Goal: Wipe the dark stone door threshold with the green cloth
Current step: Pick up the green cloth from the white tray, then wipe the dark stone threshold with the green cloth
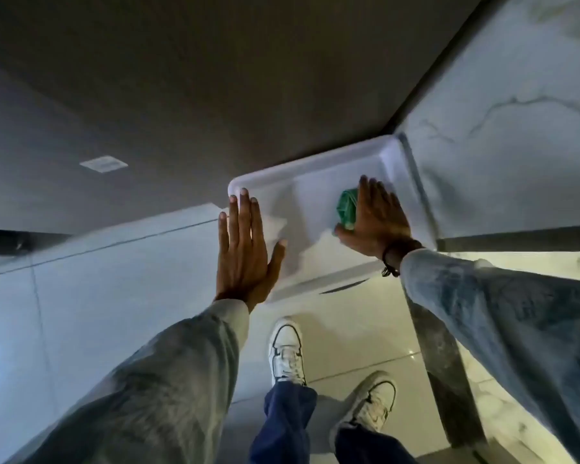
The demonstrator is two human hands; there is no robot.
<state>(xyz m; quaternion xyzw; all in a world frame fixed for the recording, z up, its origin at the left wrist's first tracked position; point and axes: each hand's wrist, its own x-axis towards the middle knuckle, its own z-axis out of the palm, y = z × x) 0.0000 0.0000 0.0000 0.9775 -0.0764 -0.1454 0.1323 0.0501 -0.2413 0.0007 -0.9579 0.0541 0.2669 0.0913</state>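
The green cloth is bunched under the fingers of my right hand, which presses it onto the inside of a white rectangular tray-like surface near its right end. My left hand lies flat on the tray's left edge, fingers spread, holding nothing. The dark speckled stone threshold runs as a strip across the pale floor below my right forearm, which covers its upper end. Neither hand nor the cloth touches the threshold.
My two white shoes and blue trouser legs stand on glossy pale tiles below the tray. A veined marble surface rises at the right, a dark panel behind. Another dark band runs right of my wrist.
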